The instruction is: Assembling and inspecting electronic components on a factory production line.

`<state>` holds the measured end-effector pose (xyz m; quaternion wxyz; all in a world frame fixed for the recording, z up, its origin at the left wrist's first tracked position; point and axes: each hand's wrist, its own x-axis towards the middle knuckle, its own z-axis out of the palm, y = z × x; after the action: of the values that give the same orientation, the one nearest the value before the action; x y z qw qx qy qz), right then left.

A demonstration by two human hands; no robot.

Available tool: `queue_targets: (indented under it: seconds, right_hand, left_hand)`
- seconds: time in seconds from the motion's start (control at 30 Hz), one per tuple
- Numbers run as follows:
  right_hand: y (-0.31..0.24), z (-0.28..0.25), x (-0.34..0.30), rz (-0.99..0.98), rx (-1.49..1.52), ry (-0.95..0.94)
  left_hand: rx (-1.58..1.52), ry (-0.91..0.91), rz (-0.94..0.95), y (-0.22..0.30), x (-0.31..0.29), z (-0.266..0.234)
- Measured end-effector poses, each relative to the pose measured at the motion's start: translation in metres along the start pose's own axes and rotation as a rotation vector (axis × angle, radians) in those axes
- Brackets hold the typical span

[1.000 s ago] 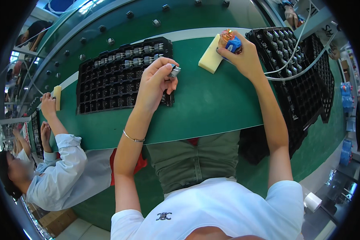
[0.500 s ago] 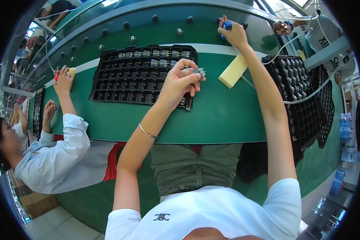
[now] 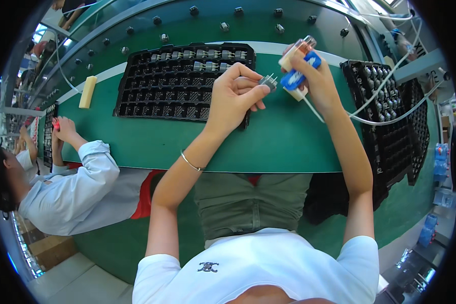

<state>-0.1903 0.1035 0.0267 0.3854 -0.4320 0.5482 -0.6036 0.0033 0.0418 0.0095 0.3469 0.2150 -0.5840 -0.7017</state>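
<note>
My left hand (image 3: pixel 235 99) is closed, pinching a small grey metal component (image 3: pixel 268 84) with thin pins sticking out toward the right. Close beside it, my right hand (image 3: pixel 319 78) is wrapped round a blue handheld tool (image 3: pixel 295 79) with white markings. A clear, orange-tinted part (image 3: pixel 307 42) shows at the top of that hand. Component and tool are a short gap apart. Below the tool, a pale yellow block (image 3: pixel 296 95) is mostly hidden by my right hand. Behind my left hand, a black compartment tray (image 3: pixel 158 82) holds similar components in its far rows.
More components (image 3: pixel 224 27) are spaced along the green strip beyond the table edge. On the right, stacked black trays (image 3: pixel 377 134) hold metal parts, with a pale hose (image 3: pixel 385 123) running across. A co-worker (image 3: pixel 66 187) sits at left, near another yellow block (image 3: pixel 87 92).
My right hand has come back from the far strip toward my left hand, bringing the blue tool. The component has tilted, its pins now plainer. The co-worker's hand has left the yellow block.
</note>
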Motion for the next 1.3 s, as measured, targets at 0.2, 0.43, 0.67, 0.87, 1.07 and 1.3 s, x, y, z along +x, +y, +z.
queue_targets:
  seconds: [0.2,0.43,0.67,0.87,1.07,1.3]
  right_hand:
    - [0.005,0.007,-0.022,0.115,0.076,-0.053]
    - [0.021,-0.001,-0.026,0.235,0.131,-0.146]
    - [0.006,-0.026,-0.025,0.082,-0.109,-0.056]
    - [0.007,-0.065,-0.022,-0.175,-0.757,0.295]
    - [0.019,-0.071,-0.015,-0.220,-0.915,0.279]
    - [0.028,-0.069,-0.017,-0.290,-0.886,0.304]
  left_hand:
    - [0.112,-0.007,0.016,-0.004,-0.003,0.006]
    - [0.164,-0.024,-0.014,-0.005,-0.005,0.008]
    - [0.519,0.044,0.078,0.011,-0.004,-0.016]
    - [1.556,0.088,-0.151,0.025,-0.042,-0.029]
    - [1.440,0.170,-0.045,0.012,-0.050,-0.013]
    - [1.466,0.133,-0.128,0.015,-0.042,-0.010]
